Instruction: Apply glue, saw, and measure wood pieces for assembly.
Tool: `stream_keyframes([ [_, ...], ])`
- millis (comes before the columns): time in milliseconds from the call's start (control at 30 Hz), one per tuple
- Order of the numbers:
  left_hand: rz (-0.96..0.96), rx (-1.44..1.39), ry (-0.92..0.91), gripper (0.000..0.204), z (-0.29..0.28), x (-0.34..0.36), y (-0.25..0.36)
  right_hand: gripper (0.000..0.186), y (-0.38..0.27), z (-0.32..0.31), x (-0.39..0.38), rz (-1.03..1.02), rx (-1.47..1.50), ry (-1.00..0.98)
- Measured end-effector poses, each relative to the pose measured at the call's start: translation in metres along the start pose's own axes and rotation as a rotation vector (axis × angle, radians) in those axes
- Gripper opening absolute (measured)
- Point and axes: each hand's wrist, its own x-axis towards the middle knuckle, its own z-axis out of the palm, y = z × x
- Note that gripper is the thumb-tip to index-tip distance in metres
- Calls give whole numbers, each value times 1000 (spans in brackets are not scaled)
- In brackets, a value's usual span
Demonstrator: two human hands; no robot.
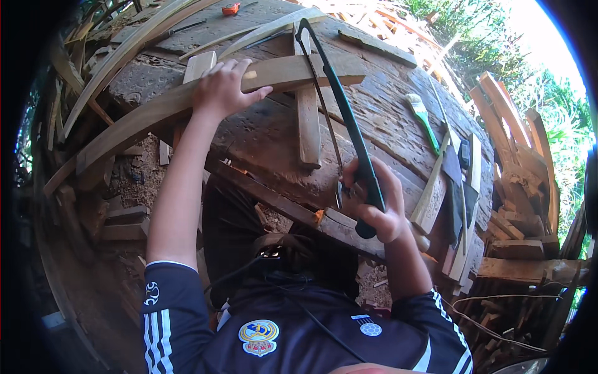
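Note:
My left hand (227,90) grips a long, curved wooden piece (140,128) from above, fingers over its top. The piece lies on a short board (308,134) set crosswise on the weathered workbench (386,100), with another light block (198,62) beneath its middle. My right hand (380,202) is closed on the handle of a bow saw (343,109) with a dark green frame. The saw's narrow blade crosses the curved piece near its right end; whether it sits in a cut is unclear.
A green-handled paintbrush (423,124) and several narrow wooden strips (430,199) lie at the bench's right. A small red tool (230,9) is at the far edge. Piled offcuts (517,168) stand to the right, more wood (124,227) and shavings lie below left, and plants grow beyond.

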Motion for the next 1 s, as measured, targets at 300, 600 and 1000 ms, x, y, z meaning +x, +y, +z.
stream_keyframes([
  [300, -15, -38, -81, 87, -3, 11, 3, 70, -4, -6, 3, -18, -21, -18],
  [600, -17, -96, -393, 94, -16, 33, 16, 63, -7, -7, 5, -5, -35, -46],
  [1000, 4, -157, -263, 80, -10, 51, 67, 67, -1, -10, 12, 13, -20, -40],
])
